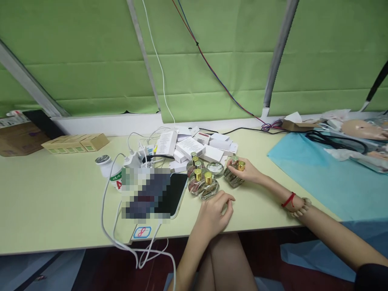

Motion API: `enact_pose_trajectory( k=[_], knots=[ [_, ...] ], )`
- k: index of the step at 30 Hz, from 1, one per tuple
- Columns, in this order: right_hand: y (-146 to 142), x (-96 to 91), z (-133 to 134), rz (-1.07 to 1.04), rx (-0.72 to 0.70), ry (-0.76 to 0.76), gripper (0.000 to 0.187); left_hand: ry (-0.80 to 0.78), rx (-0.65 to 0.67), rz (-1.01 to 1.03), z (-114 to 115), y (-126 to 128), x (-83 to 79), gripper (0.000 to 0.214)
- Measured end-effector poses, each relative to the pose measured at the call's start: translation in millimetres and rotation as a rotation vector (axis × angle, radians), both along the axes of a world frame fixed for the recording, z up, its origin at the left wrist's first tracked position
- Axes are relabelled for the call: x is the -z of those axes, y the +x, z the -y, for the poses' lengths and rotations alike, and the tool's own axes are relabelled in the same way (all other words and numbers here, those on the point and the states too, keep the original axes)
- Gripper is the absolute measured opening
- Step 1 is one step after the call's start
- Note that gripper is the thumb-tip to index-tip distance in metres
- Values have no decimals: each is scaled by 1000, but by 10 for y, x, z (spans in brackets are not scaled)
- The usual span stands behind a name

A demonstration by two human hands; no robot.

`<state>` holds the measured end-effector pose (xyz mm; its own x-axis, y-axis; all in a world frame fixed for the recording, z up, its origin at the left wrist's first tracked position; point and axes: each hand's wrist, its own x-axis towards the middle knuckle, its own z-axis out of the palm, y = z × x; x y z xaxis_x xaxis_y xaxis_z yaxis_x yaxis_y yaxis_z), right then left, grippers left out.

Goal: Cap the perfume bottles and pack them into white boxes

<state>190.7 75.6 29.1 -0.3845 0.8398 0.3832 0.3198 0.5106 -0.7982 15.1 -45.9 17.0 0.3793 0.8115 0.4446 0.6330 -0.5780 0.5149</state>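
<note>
My right hand [249, 171] is closed around a small glass bottle [234, 180] with a shiny gold cap. A second, paler cap stands close beside it, partly behind my fingers. My left hand [214, 213] rests on the table with loosely bent fingers and a gap between thumb and forefinger; nothing shows in it. Just beyond its knuckles stand several round glass bottles [209, 191] with gold caps, packed close together. Between this group and my right hand lies a round clear glass piece [215, 168], probably another bottle on its side.
Behind the bottles lies a heap of white boxes [190, 147]. To the left are a phone [174, 194], a power strip [132, 159] with white cables and a white bottle [110, 171]. Small tan boxes [75, 143] stand farther left. A blue sheet [321, 173] covers the right side.
</note>
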Motion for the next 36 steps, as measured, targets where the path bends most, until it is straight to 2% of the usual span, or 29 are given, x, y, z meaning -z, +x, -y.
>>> enact_pose_trajectory(
  k=[3,8,11,15,16,18,20,21,22,23,24,25,26,28,31,34,36],
  knots=[
    [250,52,-153,13,242,16,32,-33,-6,-51,-1,12,6,21],
    [680,144,-589,30,652,42,36,-73,-56,-60,-9,16,48,21],
    [854,185,-819,20,743,34,42,-88,-85,-63,-19,22,71,21],
    [941,156,-945,62,717,25,57,-112,-99,-53,-20,31,76,21],
    [930,126,-930,90,742,86,63,-114,-102,-50,-17,32,75,20],
    [854,47,-834,136,853,331,74,-111,-109,-44,-11,33,74,21],
    [700,-30,-665,146,909,601,71,-101,-110,-43,-8,31,77,21],
    [594,-56,-564,186,836,675,66,-94,-109,-45,-8,29,80,21],
    [473,-68,-461,246,675,714,58,-86,-106,-49,-10,27,83,21],
    [342,-66,-362,340,425,699,48,-78,-106,-55,-13,26,85,21],
    [207,-48,-274,445,171,638,45,-69,-106,-61,-16,25,87,20],
    [76,-18,-201,523,-8,569,48,-58,-107,-68,-20,25,88,20],
    [-43,22,-144,577,-88,506,53,-39,-106,-71,-23,26,87,20],
    [-228,112,-76,637,-138,444,58,44,-98,-65,-26,29,86,19],
    [-358,225,-46,640,-69,394,62,343,-109,-4,-26,33,83,17],
    [-378,284,-36,620,-29,440,59,683,-311,101,-50,33,78,14],
    [-375,296,-18,605,-49,486,52,718,-518,179,-94,33,73,25]
  ],
)
